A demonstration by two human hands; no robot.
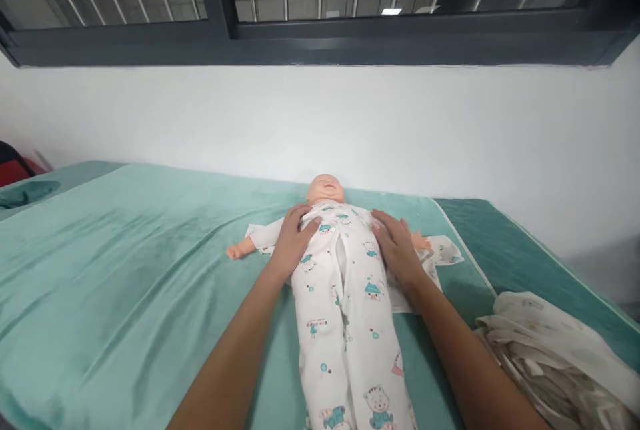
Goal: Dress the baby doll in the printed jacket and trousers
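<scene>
A baby doll (326,189) lies on its back with its head toward the wall. A white printed baby garment (373,283) with two long legs covers its front from the chest down. My left hand (293,237) rests on the garment's left edge by the doll's chest, fingers extended and thumb apart. On the opposite edge lies my right hand (397,243), its fingers stretched out toward the doll's shoulder. The doll's arms reach out to both sides; one bare doll hand (241,249) shows at left. Part of a second white printed cloth (445,250) sticks out under the right side.
A green sheet (125,270) covers the bed surface. Crumpled white and beige cloth (550,350) lies at the lower right. Behind stands a white wall (320,117) under a dark-framed window (400,40). A red and black object (13,167) is at far left.
</scene>
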